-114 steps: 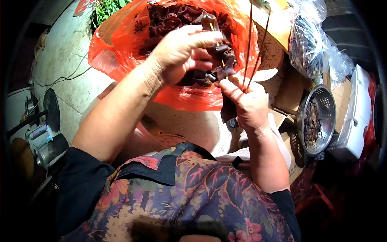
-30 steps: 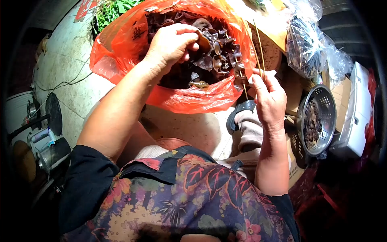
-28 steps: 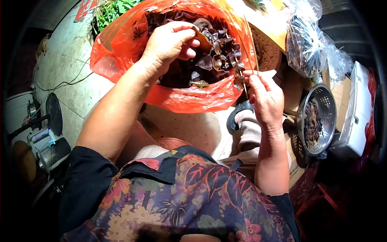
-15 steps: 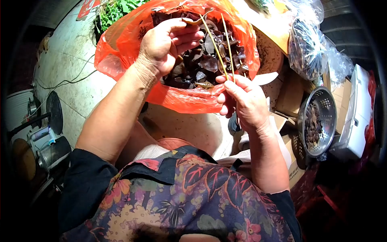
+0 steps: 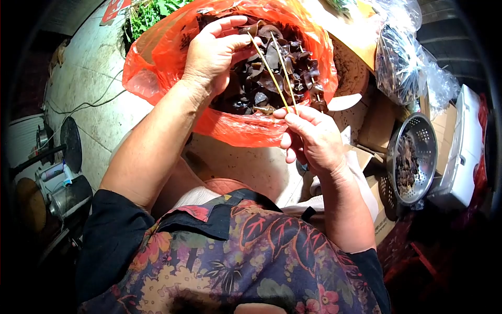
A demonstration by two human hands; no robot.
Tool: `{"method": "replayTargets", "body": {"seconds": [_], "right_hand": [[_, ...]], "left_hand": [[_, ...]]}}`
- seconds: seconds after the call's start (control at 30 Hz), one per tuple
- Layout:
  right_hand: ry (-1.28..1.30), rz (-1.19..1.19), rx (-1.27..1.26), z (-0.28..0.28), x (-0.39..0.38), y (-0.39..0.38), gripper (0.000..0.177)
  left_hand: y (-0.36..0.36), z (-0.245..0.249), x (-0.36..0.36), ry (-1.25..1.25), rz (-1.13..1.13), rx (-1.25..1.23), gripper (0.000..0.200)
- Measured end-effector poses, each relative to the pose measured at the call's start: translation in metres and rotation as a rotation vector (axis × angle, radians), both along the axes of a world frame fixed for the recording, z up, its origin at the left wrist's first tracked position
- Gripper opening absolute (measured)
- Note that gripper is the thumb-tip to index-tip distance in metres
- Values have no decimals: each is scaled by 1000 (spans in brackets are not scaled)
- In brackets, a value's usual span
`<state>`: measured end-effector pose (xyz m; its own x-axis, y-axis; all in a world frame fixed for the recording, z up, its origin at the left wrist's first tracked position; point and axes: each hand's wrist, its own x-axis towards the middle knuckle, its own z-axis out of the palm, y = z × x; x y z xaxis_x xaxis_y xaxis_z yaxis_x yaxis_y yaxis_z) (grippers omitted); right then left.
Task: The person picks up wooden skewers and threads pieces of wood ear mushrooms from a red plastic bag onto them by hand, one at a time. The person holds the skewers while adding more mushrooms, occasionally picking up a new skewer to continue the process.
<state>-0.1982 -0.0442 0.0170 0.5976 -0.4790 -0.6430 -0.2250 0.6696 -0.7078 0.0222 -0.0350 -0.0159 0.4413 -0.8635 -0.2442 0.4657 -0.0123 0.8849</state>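
Two thin sticks [image 5: 267, 71] have dipped and slid a bit to the left over the red bag [image 5: 246, 129] since half a second ago. Our right hand [image 5: 321, 138] went down a little with them. Their top ends are lower now, and one tip is right by the thumb of our left hand [image 5: 212, 60]. For the work, we think this means both hands have come together at that tip. No dark piece is on the long part of the sticks that we can see.

Under the sticks, lots of dark frilly pieces [image 5: 256, 78] fill the red bag. That heap looks about the same as it did.

Our right hand is at the front of the red bag, near its right side. Its thumb and fingers pinch the low ends of both sticks, and the other fingers curl loosely. Our left hand is over the left part of the red bag. Its thumb and first finger are a little way apart. A brown flap showed at these fingertips half a second ago. Now we can't tell if they have it, because the dark heap is right behind them.

Green leaves [image 5: 151, 18] are just behind the red bag, on its left. Well to the right of the red bag is a metal bowl with holes [image 5: 430, 136], with more dark bits [image 5: 405, 166] in it. Past that, farther from the red bag, is a white box [image 5: 461, 152]. A clear plastic bag [image 5: 400, 70] with thin things in it is also right of the red bag, but farther back than the bowl.
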Motion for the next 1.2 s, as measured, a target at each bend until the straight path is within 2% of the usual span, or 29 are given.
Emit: {"method": "replayTargets", "body": {"seconds": [0.17, 0.23, 0.33, 0.47, 0.67, 0.87, 1.2], "right_hand": [[-11, 5, 31, -4, -4, -2, 25], [-32, -3, 53, -4, -6, -3, 24], [-49, -12, 84, -2, -7, -4, 23], [-72, -27, 105, -2, -8, -3, 23], [-67, -37, 42, -3, -7, -1, 23], [-54, -61, -2, -2, -4, 1, 22], [-60, -85, -31, -6, -1, 2, 21]], "left_hand": [[-4, 0, -4, -141, 16, -44, 30], [-5, -2, -4, -318, 15, -131, 26], [-5, -3, -6, -456, 31, -145, 25], [-5, -7, -14, -527, 57, -144, 26], [-3, -1, -27, -216, 97, -126, 39], [-2, -5, -29, -28, 40, -86, 42], [6, -4, -36, 75, -114, 21, 32]]}}
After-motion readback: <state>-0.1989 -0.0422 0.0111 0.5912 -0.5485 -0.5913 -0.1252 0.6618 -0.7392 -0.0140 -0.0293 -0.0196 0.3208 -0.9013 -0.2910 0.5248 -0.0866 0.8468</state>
